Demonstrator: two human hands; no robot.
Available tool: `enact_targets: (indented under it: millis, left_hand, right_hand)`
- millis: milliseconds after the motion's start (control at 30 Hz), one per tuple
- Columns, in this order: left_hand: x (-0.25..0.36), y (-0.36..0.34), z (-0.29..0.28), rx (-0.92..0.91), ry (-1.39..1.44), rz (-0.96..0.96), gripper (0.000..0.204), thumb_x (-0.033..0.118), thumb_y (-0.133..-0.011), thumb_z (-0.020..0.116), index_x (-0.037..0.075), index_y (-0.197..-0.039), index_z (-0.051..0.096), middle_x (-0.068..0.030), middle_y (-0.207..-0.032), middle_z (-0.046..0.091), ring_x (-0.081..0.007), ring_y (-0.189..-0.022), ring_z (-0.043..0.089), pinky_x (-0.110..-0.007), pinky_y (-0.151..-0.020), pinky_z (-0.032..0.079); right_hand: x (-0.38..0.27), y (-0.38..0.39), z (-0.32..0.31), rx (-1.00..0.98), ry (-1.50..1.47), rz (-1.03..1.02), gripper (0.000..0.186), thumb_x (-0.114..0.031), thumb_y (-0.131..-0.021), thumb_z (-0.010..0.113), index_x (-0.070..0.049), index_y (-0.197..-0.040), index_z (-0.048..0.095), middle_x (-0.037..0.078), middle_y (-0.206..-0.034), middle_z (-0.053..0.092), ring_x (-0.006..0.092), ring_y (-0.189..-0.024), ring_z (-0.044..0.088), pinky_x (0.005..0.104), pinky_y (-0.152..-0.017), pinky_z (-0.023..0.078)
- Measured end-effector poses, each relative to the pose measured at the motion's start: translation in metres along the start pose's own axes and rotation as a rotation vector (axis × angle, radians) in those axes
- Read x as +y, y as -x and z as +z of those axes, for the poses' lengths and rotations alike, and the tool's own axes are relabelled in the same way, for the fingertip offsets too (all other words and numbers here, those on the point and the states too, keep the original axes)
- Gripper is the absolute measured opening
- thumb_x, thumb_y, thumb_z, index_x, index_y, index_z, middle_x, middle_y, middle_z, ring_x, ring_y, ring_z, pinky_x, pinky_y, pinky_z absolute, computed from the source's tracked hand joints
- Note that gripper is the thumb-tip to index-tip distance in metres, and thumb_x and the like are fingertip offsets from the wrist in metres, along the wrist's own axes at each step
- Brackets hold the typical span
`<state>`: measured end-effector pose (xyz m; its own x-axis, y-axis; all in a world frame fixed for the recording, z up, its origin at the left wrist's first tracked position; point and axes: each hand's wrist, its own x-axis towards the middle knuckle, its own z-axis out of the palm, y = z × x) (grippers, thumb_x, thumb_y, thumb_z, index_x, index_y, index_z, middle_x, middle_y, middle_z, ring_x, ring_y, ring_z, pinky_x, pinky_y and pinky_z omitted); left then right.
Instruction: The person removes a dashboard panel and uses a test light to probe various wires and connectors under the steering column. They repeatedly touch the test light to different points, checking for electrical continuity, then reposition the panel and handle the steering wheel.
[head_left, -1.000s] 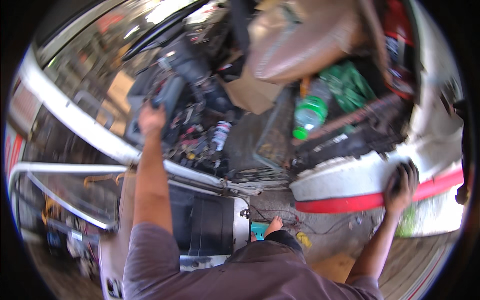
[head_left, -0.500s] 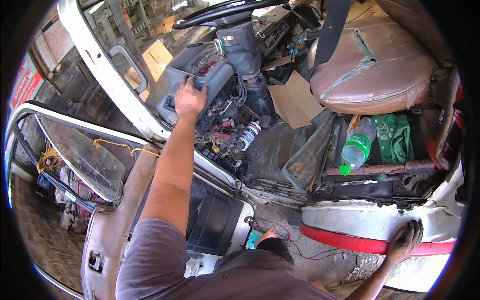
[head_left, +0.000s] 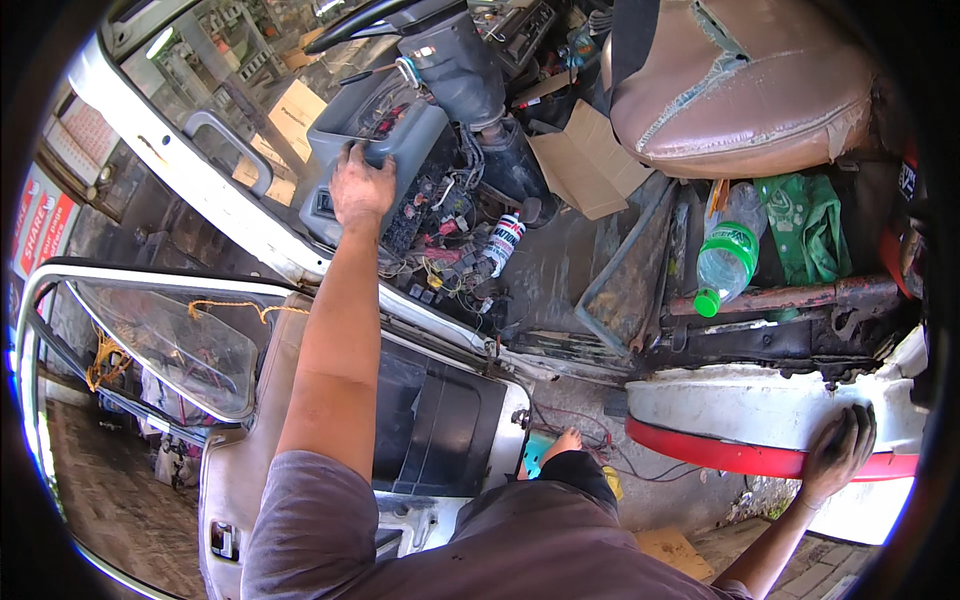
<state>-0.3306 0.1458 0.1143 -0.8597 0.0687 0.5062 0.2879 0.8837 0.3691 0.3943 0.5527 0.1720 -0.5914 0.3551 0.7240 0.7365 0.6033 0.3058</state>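
Observation:
My left hand (head_left: 362, 188) reaches forward into the vehicle cab, its fingers bent over the edge of the grey plastic dashboard panel (head_left: 415, 142). Below that panel, exposed wiring and connectors (head_left: 440, 260) hang in a tangle. A white spray can (head_left: 503, 245) leans among them, beside the steering column (head_left: 460, 75). Off to the right, my right hand (head_left: 840, 455) rests on the white body panel (head_left: 720, 405) below the seat, fingers extended and partly spread over its surface. A red strip (head_left: 700, 450) runs along this panel's lower edge.
A torn brown seat (head_left: 750, 100) stands above a plastic bottle (head_left: 730, 255) and a green bag (head_left: 805, 230). Folded cardboard (head_left: 590, 165) lies on the cab floor. The opened door (head_left: 430, 420) is at my left; cables (head_left: 650, 475) cross the ground.
My view has shifted and tilted slightly, so the cab appears displaced. Both hands keep their places, the left on the dashboard panel and the right on the white body panel.

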Motion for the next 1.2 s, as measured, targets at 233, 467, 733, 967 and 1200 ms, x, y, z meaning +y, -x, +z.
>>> enact_targets:
  millis: [233, 467, 733, 967, 1200]
  left_hand:
    - [-0.0023, -0.0002, 0.0033, 0.019, 0.012, 0.01, 0.066, 0.043, -0.098, 0.077, 0.013, -0.155, 0.066, -0.0167, -0.166, 0.058, -0.0398, -0.146, 0.06, -0.051, -0.125, 0.047]
    - [-0.0022, -0.0019, 0.0029, 0.01, 0.0, 0.013, 0.066, 0.044, -0.097, 0.078, 0.012, -0.154, 0.066, -0.0166, -0.166, 0.058, -0.0395, -0.146, 0.061, -0.05, -0.124, 0.047]
    - [-0.002, -0.0018, 0.0019, -0.001, 0.008, 0.008, 0.065, 0.044, -0.098, 0.078, 0.01, -0.152, 0.068, -0.0176, -0.165, 0.058, -0.0402, -0.146, 0.06, -0.05, -0.124, 0.047]
    - [-0.0011, -0.0035, 0.004, 0.015, -0.005, 0.015, 0.063, 0.043, -0.098, 0.078, 0.009, -0.151, 0.068, -0.0184, -0.163, 0.06, -0.0405, -0.146, 0.06, -0.05, -0.124, 0.047]
    - [0.0027, -0.001, -0.001, -0.002, -0.005, 0.004, 0.063, 0.043, -0.099, 0.077, 0.01, -0.152, 0.068, -0.0178, -0.164, 0.059, -0.0395, -0.147, 0.06, -0.05, -0.125, 0.047]
  right_hand:
    - [0.0031, 0.0032, 0.0023, -0.001, -0.01, -0.003, 0.023, -0.007, -0.107, 0.065, 0.004, -0.124, 0.076, 0.02, -0.139, 0.074, 0.0405, -0.141, 0.064, 0.0547, -0.12, 0.048]
    - [0.0053, 0.0035, 0.0037, 0.007, -0.005, -0.011, 0.024, -0.007, -0.107, 0.064, 0.004, -0.125, 0.076, 0.02, -0.139, 0.074, 0.0407, -0.141, 0.065, 0.0545, -0.12, 0.048]
    - [0.0029, 0.0033, 0.0026, 0.008, -0.009, -0.015, 0.023, -0.008, -0.107, 0.064, 0.004, -0.124, 0.076, 0.02, -0.137, 0.074, 0.0415, -0.141, 0.065, 0.0547, -0.119, 0.049]
    - [0.0032, 0.0034, 0.0009, 0.02, -0.032, -0.012, 0.022, -0.007, -0.107, 0.065, 0.004, -0.123, 0.076, 0.02, -0.137, 0.075, 0.0417, -0.139, 0.066, 0.0545, -0.118, 0.05]
    - [0.0033, 0.0034, 0.0024, 0.024, -0.027, 0.001, 0.021, -0.007, -0.106, 0.065, 0.004, -0.121, 0.075, 0.021, -0.136, 0.075, 0.0421, -0.139, 0.066, 0.0547, -0.118, 0.05]
